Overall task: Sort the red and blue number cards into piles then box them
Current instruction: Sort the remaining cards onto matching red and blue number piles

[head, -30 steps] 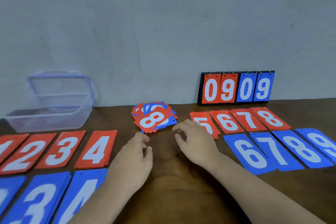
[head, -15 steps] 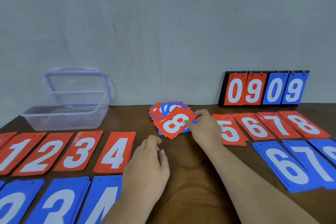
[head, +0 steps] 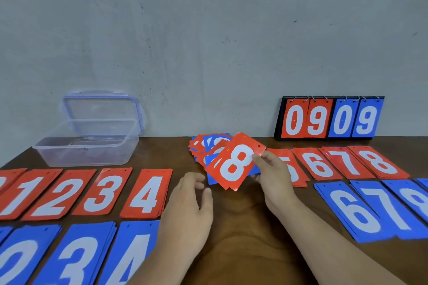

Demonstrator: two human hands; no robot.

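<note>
My right hand [head: 273,173] pinches a red 8 card [head: 235,161] by its right edge, tilted above a mixed heap of red and blue cards [head: 208,148] at the table's middle back. My left hand [head: 192,206] hovers empty with loosely curled fingers just left of that card. Red piles 1 to 4 [head: 88,192] lie at the left with blue piles [head: 76,259] in front of them. To the right lie red piles 5 to 8 [head: 342,163] and blue piles from 6 up [head: 361,210]. A clear plastic box [head: 88,148] stands open at the back left.
A black flip scoreboard [head: 330,118] showing 09 in red and 09 in blue leans on the grey wall at the back right. The box's lid [head: 102,109] stands up behind it. Bare brown tabletop [head: 243,227] shows between my forearms.
My right hand reached to the mixed heap, took the red 8 card off its top and lifted it. My left hand stayed near the table's middle. The view shifted left.
</note>
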